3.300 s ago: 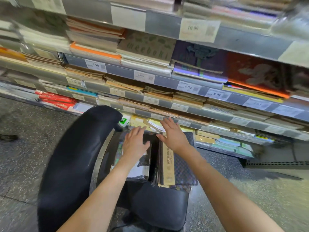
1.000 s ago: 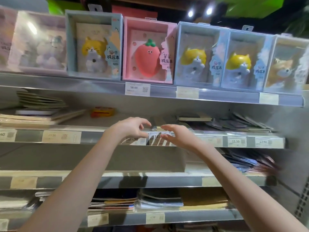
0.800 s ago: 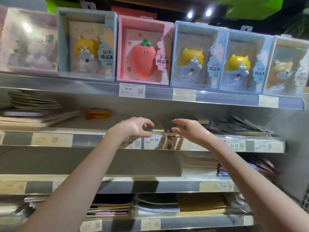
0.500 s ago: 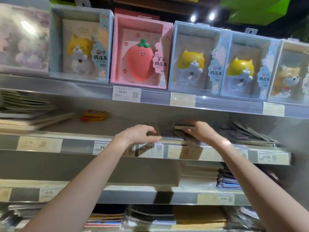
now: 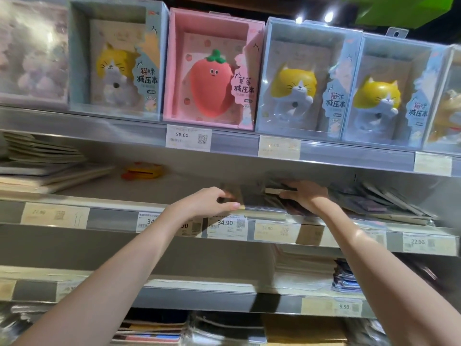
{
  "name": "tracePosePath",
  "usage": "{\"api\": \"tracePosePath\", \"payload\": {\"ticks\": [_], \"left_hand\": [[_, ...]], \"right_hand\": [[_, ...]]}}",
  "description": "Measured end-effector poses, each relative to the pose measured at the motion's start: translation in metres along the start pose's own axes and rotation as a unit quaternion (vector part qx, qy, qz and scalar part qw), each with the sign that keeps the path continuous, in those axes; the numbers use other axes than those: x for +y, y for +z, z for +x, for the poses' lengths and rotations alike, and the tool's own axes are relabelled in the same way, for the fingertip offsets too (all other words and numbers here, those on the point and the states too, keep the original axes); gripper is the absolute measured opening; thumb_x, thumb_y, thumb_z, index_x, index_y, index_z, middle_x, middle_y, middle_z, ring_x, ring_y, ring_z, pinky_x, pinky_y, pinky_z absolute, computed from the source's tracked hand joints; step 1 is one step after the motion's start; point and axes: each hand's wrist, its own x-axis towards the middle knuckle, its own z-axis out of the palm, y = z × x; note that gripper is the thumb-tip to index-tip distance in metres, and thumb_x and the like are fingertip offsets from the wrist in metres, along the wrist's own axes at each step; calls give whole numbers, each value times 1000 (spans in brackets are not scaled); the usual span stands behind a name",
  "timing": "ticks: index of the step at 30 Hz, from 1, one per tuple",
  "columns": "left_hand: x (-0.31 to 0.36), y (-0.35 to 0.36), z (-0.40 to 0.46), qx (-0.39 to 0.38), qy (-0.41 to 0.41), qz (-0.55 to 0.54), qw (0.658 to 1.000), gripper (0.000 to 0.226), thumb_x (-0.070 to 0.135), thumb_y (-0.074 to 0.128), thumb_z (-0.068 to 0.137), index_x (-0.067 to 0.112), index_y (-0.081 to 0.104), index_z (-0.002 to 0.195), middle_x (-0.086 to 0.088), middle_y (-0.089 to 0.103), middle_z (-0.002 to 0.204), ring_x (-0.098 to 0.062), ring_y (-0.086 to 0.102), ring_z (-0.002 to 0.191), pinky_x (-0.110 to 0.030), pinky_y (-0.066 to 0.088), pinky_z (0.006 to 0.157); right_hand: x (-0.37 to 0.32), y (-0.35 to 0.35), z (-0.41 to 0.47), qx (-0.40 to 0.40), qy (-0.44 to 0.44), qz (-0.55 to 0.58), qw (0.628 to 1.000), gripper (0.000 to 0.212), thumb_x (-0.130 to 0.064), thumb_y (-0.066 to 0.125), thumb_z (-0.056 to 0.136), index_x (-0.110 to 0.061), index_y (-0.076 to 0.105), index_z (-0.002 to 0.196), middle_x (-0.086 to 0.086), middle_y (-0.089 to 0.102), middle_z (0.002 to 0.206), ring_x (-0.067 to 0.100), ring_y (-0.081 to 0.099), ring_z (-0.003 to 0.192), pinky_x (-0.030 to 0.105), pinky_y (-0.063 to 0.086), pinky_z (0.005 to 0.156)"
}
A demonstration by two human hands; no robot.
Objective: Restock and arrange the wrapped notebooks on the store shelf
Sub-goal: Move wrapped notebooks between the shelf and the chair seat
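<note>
You reached both arms to the shelf edge bearing the 34.90 price tag (image 5: pixel 225 224). Directly above that tag, your left hand (image 5: pixel 204 203) pinched the near left corner of a flat, glossy wrapped notebook (image 5: pixel 252 199). Right of the tag, your right hand (image 5: pixel 305 194) curled around its far side, long axis running left-right.

Glossy clear film over the notebooks (image 5: pixel 259 199), catching glare. Matt grey metal on the shelf (image 5: pixel 124 187). Clear shiny plastic fronting the boxes (image 5: pixel 308 76), card behind. Paper price tags (image 5: pixel 225 224) behind a glossy plastic strip.
</note>
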Motion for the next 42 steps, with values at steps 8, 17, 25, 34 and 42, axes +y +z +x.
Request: {"api": "tracePosePath", "payload": {"ticks": [8,17,25,34,42], "left_hand": [[4,-1,-6,32,3,-30,999,70,53,49,89,18,27,146,-5,31,151,-19,34,136,-29,33,102],[14,-6,-18,47,5,-68,997,64,48,51,90,19,31,143,-7,36,148,-17,47,112,-24,36,90],[16,-2,-15,33,2,-40,999,61,48,53,89,21,36,141,-3,35,149,-21,36,134,-30,34,102],[8,-4,-5,14,-11,-47,999,67,52,56,86,25,33,143,-5,45,141,-18,47,123,-25,38,92],[5,-7,5,-13,-47,-17,999,73,62,53,82,28,33,142,-4,55,103,-14,53,91,-25,43,74]], "right_hand": [[-34,-12,-22,41,-36,33,998,54,-58,58,81,-35,52,131,2,53,135,28,51,116,33,46,87],[-68,-22,-45,-21,-111,120,986,43,-58,53,84,-37,61,120,-6,65,119,19,61,106,39,50,90],[-27,-20,-22,-91,-8,338,937,39,-36,56,91,-14,57,123,8,61,121,24,58,106,33,46,95],[-55,-12,-15,-104,-35,340,934,32,-19,51,96,-9,57,125,0,59,114,10,51,92,-1,40,63],[-58,-7,-11,-107,37,446,888,31,-27,60,90,-10,60,115,9,66,100,29,62,89,39,52,78]]}}
